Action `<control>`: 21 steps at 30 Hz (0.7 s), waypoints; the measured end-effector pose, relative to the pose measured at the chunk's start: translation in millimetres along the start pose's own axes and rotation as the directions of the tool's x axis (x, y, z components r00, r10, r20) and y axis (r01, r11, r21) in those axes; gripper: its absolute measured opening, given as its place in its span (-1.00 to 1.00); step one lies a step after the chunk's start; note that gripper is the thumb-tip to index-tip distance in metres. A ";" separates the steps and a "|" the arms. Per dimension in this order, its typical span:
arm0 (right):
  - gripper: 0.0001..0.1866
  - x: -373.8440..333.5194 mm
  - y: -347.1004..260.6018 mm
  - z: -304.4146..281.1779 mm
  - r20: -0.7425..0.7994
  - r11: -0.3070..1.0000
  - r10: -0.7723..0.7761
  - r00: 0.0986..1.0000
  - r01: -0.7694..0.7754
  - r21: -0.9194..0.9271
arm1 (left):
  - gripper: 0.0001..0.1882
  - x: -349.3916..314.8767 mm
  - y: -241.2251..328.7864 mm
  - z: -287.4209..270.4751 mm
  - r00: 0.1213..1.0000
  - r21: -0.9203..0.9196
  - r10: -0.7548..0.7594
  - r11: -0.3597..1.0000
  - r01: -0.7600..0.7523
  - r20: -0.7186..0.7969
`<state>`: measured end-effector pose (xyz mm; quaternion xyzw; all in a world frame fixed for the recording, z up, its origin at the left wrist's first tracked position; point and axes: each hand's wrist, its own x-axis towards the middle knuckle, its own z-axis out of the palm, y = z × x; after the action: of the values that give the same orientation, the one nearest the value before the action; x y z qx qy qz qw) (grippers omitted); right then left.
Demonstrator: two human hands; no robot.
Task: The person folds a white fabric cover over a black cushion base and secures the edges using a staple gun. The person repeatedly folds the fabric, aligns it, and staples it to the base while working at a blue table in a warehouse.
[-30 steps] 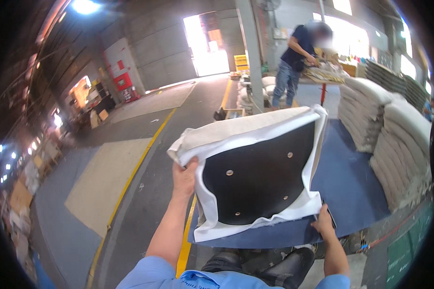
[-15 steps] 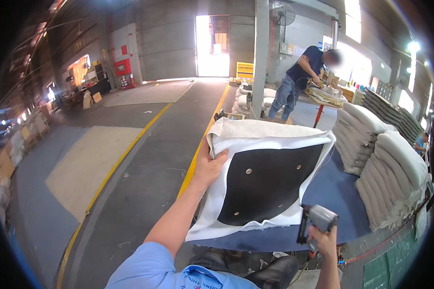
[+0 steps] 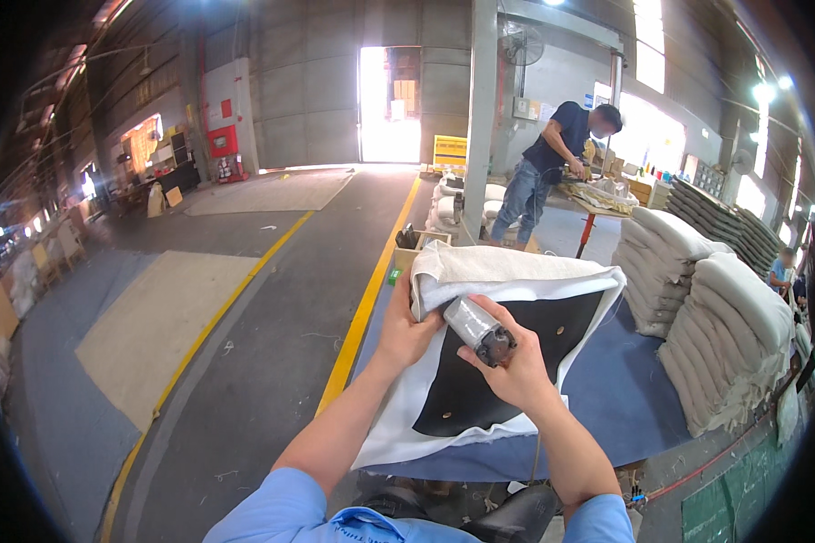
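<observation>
My left hand (image 3: 406, 328) grips the cushion (image 3: 493, 348) edge; my right hand (image 3: 514, 366) holds the stapler (image 3: 480, 328) there. Stapling looks barely begun.

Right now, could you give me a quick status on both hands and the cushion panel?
Left hand grips the cushion panel at its left edge. Right hand holds a staple gun against it. Nothing in the way.

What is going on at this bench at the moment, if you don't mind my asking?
A person is working on an upholstered seat panel that lies black underside up on a blue-topped table. The left hand grips the panel's pale fabric edge, while the right hand holds a grey hand tool against that corner. Finished cushions are stacked to the right, and another person works at a bench behind.
</observation>
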<state>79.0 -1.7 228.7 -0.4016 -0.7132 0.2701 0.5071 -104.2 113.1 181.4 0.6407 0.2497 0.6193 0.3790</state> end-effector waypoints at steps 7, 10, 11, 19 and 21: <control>-0.22 -2.1 21.0 5.6 -0.043 0.980 -0.171 0.984 0.165 -0.114 | -0.17 -5.9 -24.8 -0.3 0.999 -0.131 0.044 0.990 -0.044 0.002; -0.04 -9.1 29.1 3.2 -0.044 0.993 -0.119 0.992 0.118 -0.018 | -0.23 -11.8 -25.6 -2.8 1.000 -0.036 0.016 0.999 -0.016 -0.006; -0.01 -12.5 28.5 1.0 -0.039 0.983 -0.172 0.984 0.169 -0.067 | -0.25 -13.9 -20.5 -4.1 1.000 -0.055 0.014 0.998 -0.013 0.009; -0.05 -118.4 45.6 -63.1 -0.317 0.926 -0.074 0.946 -0.052 -0.374 | -0.34 -54.9 -47.9 -85.6 0.933 -0.114 -0.227 0.973 0.202 -0.280; -0.15 -150.2 81.4 -92.0 -0.504 0.850 0.053 0.862 -0.303 -0.431 | -0.32 -73.6 -49.1 -112.8 0.930 -0.129 -0.223 0.973 0.192 -0.292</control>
<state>214.3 -87.6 119.3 -0.6379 -0.5703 0.0185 0.5171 -215.7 103.8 91.7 0.4880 0.3408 0.6787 0.4303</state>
